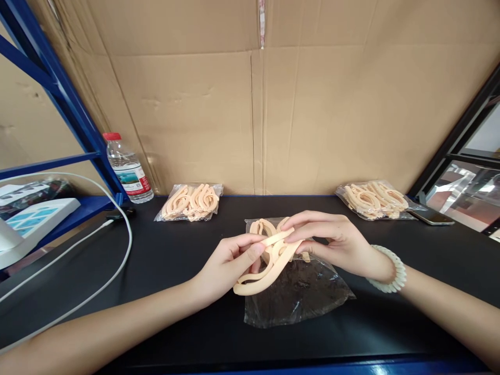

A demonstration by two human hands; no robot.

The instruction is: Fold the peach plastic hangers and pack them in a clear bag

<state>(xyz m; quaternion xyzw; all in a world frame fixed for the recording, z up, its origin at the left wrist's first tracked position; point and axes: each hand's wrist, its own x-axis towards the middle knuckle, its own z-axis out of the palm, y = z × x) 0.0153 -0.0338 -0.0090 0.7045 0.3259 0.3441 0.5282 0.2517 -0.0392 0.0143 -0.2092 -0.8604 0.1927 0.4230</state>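
My left hand (230,260) and my right hand (332,242) meet over the middle of the black table (164,260). Both pinch a bundle of peach-coloured curved rubber strips (269,260), whose long loop hangs down toward me. The bundle sits at the mouth of a clear plastic bag (297,294) lying flat under my hands. A pale bead bracelet (394,271) circles my right wrist.
Two filled bags of the same strips lie at the back, one at the left (190,202) and one at the right (373,199). A water bottle (128,169) stands by the blue rack. A white cable (117,260) loops at the left. A phone (432,217) lies far right.
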